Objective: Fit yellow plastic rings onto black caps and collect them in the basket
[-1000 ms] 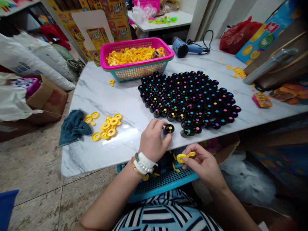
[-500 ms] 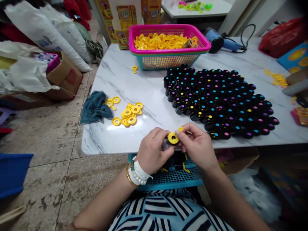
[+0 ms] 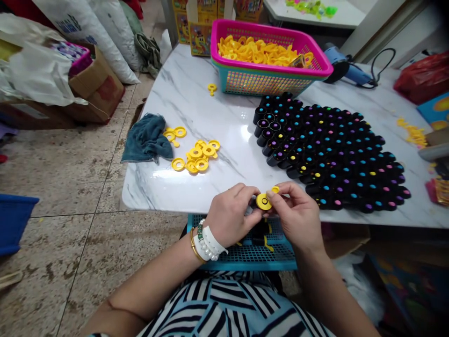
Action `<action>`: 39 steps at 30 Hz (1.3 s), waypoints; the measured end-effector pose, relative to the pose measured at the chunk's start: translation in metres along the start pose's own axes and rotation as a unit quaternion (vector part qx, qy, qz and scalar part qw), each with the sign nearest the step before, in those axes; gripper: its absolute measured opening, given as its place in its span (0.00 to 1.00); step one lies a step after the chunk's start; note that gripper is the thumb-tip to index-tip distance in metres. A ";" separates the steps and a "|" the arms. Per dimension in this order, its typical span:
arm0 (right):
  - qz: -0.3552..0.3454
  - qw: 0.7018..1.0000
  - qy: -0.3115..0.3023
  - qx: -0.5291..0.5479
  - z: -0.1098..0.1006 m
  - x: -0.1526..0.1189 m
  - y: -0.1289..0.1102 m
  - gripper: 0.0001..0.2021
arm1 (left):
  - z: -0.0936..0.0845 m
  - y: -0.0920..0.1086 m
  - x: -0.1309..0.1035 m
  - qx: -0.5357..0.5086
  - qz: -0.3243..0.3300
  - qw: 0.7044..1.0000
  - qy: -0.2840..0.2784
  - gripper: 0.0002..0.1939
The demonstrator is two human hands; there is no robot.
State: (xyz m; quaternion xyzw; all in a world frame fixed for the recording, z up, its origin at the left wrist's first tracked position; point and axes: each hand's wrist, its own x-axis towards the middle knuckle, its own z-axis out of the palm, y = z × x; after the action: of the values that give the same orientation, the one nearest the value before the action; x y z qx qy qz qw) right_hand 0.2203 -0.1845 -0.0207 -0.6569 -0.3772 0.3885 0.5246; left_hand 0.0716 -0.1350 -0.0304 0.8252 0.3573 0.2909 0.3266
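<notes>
At the front edge of the table, a yellow ring-shaped cap with a small round tab (image 3: pixel 264 201) is between my two hands. My left hand (image 3: pixel 233 213) is closed around a small black part, mostly hidden by the fingers, against the cap's left side. The thumb of my right hand (image 3: pixel 298 215) presses on the cap near its tab, with the fingers curled behind. Several loose yellow caps (image 3: pixel 195 152) lie on the table beyond my left hand. To the right stand many black cylinders (image 3: pixel 329 150) with coloured dots on top, packed closely together.
A pink and teal basket (image 3: pixel 259 82) of yellow caps stands at the back. A dark teal cloth (image 3: pixel 145 139) lies at the left edge, and a blue power tool (image 3: pixel 354 72) at the back right. Below my hands, a blue basket (image 3: pixel 242 256) holds black pieces with yellow tabs.
My view has shifted, so the table's things appear further right. Both hands still grip the cap and black part. The cap's dark centre now shows a yellow middle inside a dark ring.
</notes>
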 end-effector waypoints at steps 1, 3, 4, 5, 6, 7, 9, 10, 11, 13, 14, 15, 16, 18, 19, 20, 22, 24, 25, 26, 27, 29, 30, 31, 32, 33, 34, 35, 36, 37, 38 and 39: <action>-0.006 1.000 0.003 -0.002 0.001 -0.001 -0.001 0.14 | -0.002 0.002 0.000 -0.015 -0.008 1.000 -0.007 0.11; -0.008 1.000 0.001 -0.002 0.001 -0.001 -0.001 0.14 | -0.006 0.006 0.002 -0.061 -0.043 0.997 -0.027 0.11; -0.004 1.000 -0.005 -0.001 0.001 -0.002 -0.002 0.13 | -0.007 0.008 0.003 -0.088 -0.066 0.993 -0.036 0.10; 0.004 1.000 -0.012 -0.001 0.001 -0.002 -0.002 0.13 | -0.008 0.009 0.006 -0.112 -0.091 0.989 -0.043 0.08; 0.013 1.000 -0.016 -0.003 0.000 -0.001 -0.002 0.13 | -0.007 0.010 0.008 -0.130 -0.112 0.984 -0.047 0.08; 0.018 1.000 -0.018 -0.007 0.000 -0.001 -0.002 0.13 | -0.006 0.010 0.011 -0.141 -0.129 0.980 -0.048 0.08; 0.017 0.999 -0.020 -0.022 0.000 -0.001 0.000 0.13 | -0.002 0.009 0.014 -0.150 -0.141 0.977 -0.050 0.09; 0.015 0.999 -0.021 -0.029 0.000 -0.001 0.001 0.13 | 0.000 0.009 0.015 -0.149 -0.143 0.977 -0.051 0.09; 0.012 0.999 -0.020 -0.032 0.000 -0.001 0.002 0.13 | 0.001 0.008 0.013 -0.143 -0.146 0.978 -0.048 0.09; 0.009 0.999 -0.020 -0.027 0.001 -0.002 0.004 0.14 | 0.003 0.009 0.008 -0.124 -0.140 0.982 -0.025 0.07; 0.004 1.000 -0.017 -0.018 0.001 -0.002 0.005 0.14 | 0.005 0.010 0.004 -0.109 -0.126 0.986 -0.008 0.07; -0.005 1.000 -0.014 -0.008 0.001 -0.002 0.006 0.13 | 0.006 0.010 0.001 -0.091 -0.097 0.991 0.011 0.09; -0.019 1.000 -0.011 0.002 0.001 -0.002 0.008 0.13 | 0.008 0.010 -0.003 -0.069 -0.066 0.995 0.025 0.12; -0.056 0.998 -0.014 0.009 -0.001 -0.002 0.009 0.11 | 0.011 0.009 -0.009 -0.021 -0.017 0.999 0.041 0.15; -0.074 0.997 -0.022 0.009 -0.003 -0.002 0.010 0.09 | 0.012 0.009 -0.011 -0.001 -0.008 0.999 0.041 0.14; -0.084 0.996 -0.033 0.010 -0.004 -0.002 0.010 0.08 | 0.013 0.009 -0.013 0.014 -0.007 0.999 0.037 0.14; -0.077 0.995 -0.055 0.010 -0.007 -0.001 0.008 0.10 | 0.012 0.010 -0.015 0.034 -0.015 0.999 0.023 0.12; -0.037 0.997 -0.068 -0.004 -0.009 0.004 0.004 0.12 | 0.011 0.011 -0.015 0.047 -0.023 0.999 0.006 0.12; -0.011 0.997 -0.080 -0.015 -0.008 0.006 0.002 0.12 | 0.011 0.012 -0.013 0.051 -0.027 0.998 -0.002 0.11; 0.016 0.994 -0.102 -0.027 -0.007 0.009 -0.001 0.12 | 0.010 0.013 -0.012 0.054 -0.032 0.998 -0.008 0.09; 0.035 0.991 -0.125 -0.038 -0.006 0.011 -0.005 0.13 | 0.011 0.014 -0.010 0.057 -0.036 0.998 -0.011 0.08; 0.046 0.985 -0.158 -0.056 -0.001 0.013 -0.010 0.12 | 0.013 0.013 -0.006 0.069 -0.048 0.996 -0.009 0.05; 0.031 0.985 -0.152 -0.073 0.001 0.013 -0.012 0.12 | 0.015 0.012 -0.004 0.077 -0.055 0.996 -0.002 0.04; 0.011 0.986 -0.138 -0.096 0.004 0.012 -0.012 0.11 | 0.017 0.010 -0.003 0.086 -0.062 0.994 0.005 0.03; -0.006 0.985 -0.130 -0.114 0.006 0.012 -0.011 0.10 | 0.020 0.008 -0.002 0.094 -0.066 0.993 0.012 0.02; -0.023 0.984 -0.127 -0.125 0.007 0.012 -0.010 0.10 | 0.023 0.006 -0.001 0.100 -0.065 0.993 0.015 0.02; -0.034 0.983 -0.127 -0.132 0.006 0.013 -0.008 0.10 | 0.026 0.004 -0.001 0.105 -0.062 0.992 0.015 0.02; -0.037 0.982 -0.135 -0.127 0.005 0.014 -0.007 0.10 | 0.027 0.002 -0.001 0.110 -0.056 0.992 0.012 0.02; -0.032 0.982 -0.148 -0.115 0.003 0.015 -0.007 0.11 | 0.028 0.000 -0.003 0.113 -0.050 0.992 0.009 0.03; -0.020 0.981 -0.166 -0.099 0.000 0.015 -0.008 0.12 | 0.027 0.000 -0.004 0.114 -0.045 0.992 0.006 0.03; -0.001 0.979 -0.190 -0.078 -0.004 0.016 -0.010 0.13 | 0.025 0.000 -0.006 0.110 -0.041 0.993 0.002 0.04; 0.019 0.975 -0.213 -0.063 -0.007 0.017 -0.013 0.14 | 0.022 0.000 -0.007 0.103 -0.038 0.994 -0.001 0.04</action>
State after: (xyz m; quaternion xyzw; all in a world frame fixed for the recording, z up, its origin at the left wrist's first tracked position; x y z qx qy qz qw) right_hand 0.2329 -0.1698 -0.0093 -0.5984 -0.4912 0.5047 0.3821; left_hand 0.0830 -0.1480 -0.0453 0.8407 0.4160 0.2389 0.2513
